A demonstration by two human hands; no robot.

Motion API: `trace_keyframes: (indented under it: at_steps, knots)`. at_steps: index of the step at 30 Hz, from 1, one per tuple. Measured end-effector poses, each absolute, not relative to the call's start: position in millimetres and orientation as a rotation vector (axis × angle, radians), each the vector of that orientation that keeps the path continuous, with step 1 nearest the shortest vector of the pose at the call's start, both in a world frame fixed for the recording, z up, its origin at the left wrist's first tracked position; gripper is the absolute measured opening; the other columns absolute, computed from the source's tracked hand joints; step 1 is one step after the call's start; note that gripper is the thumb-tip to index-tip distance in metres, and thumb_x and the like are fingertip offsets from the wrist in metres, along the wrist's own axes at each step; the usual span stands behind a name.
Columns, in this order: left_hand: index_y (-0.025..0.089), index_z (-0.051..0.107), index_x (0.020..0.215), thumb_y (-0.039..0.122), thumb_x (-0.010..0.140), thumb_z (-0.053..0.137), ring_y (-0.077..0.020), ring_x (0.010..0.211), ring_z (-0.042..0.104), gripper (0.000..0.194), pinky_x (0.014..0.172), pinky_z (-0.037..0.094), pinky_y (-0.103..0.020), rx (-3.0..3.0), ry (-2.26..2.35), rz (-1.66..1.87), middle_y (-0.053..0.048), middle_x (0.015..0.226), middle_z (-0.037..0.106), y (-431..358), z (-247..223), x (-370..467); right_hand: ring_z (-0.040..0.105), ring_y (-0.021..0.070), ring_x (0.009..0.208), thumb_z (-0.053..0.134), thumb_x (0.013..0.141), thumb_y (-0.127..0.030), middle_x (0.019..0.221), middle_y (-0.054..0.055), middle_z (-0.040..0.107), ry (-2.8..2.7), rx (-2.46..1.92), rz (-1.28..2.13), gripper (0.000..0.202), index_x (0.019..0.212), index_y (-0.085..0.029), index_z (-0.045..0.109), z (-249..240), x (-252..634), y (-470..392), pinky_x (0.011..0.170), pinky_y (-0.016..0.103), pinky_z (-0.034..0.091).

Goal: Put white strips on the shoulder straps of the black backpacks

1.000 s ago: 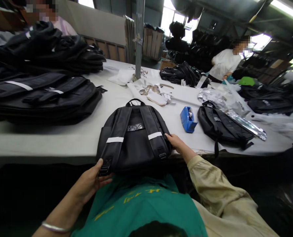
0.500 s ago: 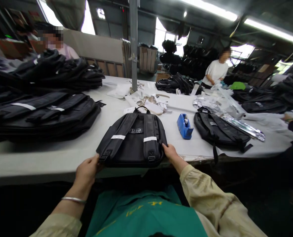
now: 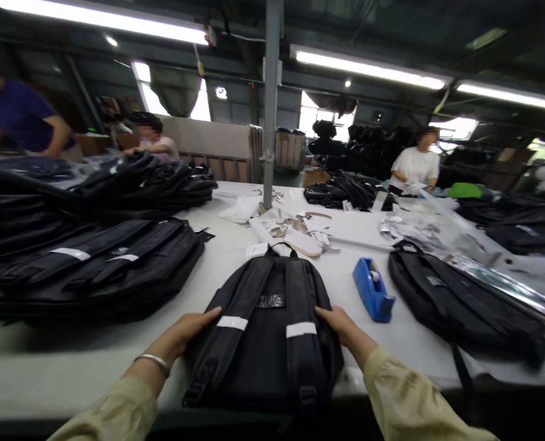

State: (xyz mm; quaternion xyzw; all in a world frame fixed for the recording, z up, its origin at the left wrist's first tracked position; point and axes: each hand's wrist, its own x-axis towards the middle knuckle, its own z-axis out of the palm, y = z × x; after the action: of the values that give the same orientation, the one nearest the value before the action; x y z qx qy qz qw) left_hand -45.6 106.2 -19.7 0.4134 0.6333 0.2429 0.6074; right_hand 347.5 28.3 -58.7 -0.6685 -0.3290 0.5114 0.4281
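A black backpack lies on the white table, straps up, with a white band round each strap and its top handle pointing away from me. My left hand grips its left side, thumb on top and the other fingers hidden beneath. On the opposite side my right hand holds the edge the same way. A blue tape dispenser stands to the right of the backpack.
Black backpacks are piled at the left. Another backpack lies right of the dispenser. Paper scraps lie beyond, near a metal post. Several people stand across the tables, one in white.
My hands have moved from the backpack's lower corners up to its sides. The view has tilted up and come closer, and a person in purple now shows at the left.
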Motion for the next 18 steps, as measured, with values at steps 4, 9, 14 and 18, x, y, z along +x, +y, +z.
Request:
trace_keyframes:
  at_steps: [4, 9, 14, 18]
  knots:
    - [0.011, 0.075, 0.080, 0.060, 0.058, 0.081, -0.0382, 0.085, 0.072, 0.054, 0.072, 0.058, -0.041, 1.071, 1.522, 0.700, -0.017, 0.083, 0.076, 116, -32, -40, 0.072, 0.0355, 0.097, 0.073, 0.062, -0.050, 0.094, 0.014, 0.077, -0.952, -1.718, 1.070, 0.039, 0.087, -0.020, 0.076, -79, 351, 35, 0.084, 0.042, 0.058]
    - [0.016, 0.075, 0.077, 0.050, 0.062, 0.079, -0.0384, 0.086, 0.071, 0.038, 0.074, 0.054, -0.041, 1.215, 1.640, 0.824, -0.012, 0.081, 0.077, 125, -4, -50, 0.073, 0.0375, 0.093, 0.072, 0.057, -0.057, 0.086, 0.012, 0.077, -1.008, -1.877, 1.011, 0.035, 0.077, -0.029, 0.076, -53, 359, 57, 0.081, 0.044, 0.059]
    - [0.017, 0.073, 0.075, 0.051, 0.060, 0.082, -0.0357, 0.086, 0.070, 0.038, 0.079, 0.053, -0.039, 1.242, 1.779, 0.959, -0.012, 0.082, 0.076, 161, 91, -128, 0.072, 0.0335, 0.099, 0.069, 0.067, -0.058, 0.101, 0.012, 0.076, -1.128, -1.695, 1.079, 0.048, 0.097, -0.021, 0.076, 32, 286, 127, 0.086, 0.039, 0.058]
    - [0.016, 0.072, 0.069, 0.045, 0.052, 0.090, -0.0303, 0.076, 0.067, 0.038, 0.064, 0.050, -0.031, 1.170, 1.978, 1.048, -0.008, 0.072, 0.073, 212, 177, -240, 0.071, 0.0315, 0.097, 0.071, 0.069, -0.051, 0.103, 0.012, 0.076, -1.169, -1.428, 1.206, 0.049, 0.103, -0.015, 0.072, 91, 164, 200, 0.085, 0.038, 0.058]
